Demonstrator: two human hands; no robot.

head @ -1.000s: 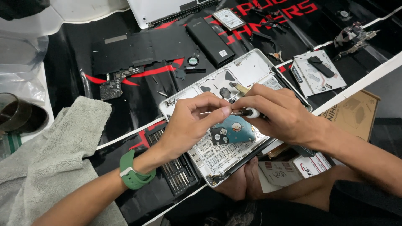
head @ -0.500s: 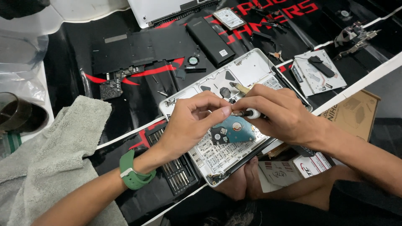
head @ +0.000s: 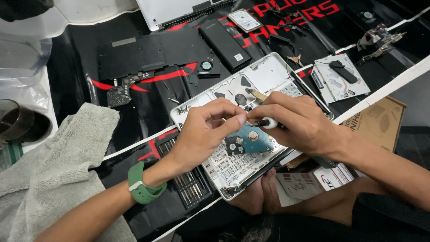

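Observation:
An opened silver laptop shell [head: 264, 74] lies on the black mat, with a teal hard drive [head: 251, 141] resting inside it. My right hand [head: 298, 123] grips a small screwdriver [head: 264, 123] with a white end, held sideways above the drive. My left hand [head: 204, 132], with a green watch [head: 141, 186] on its wrist, pinches at the screwdriver's tip with thumb and fingers. What sits between those fingertips is hidden.
A black bit set tray [head: 188, 188] lies by my left wrist. A grey towel [head: 58, 170] covers the left. Behind the shell lie a black keyboard panel [head: 148, 51], a black battery [head: 224, 42], a second drive [head: 244, 20], an optical drive [head: 340, 80], a cardboard box [head: 376, 121].

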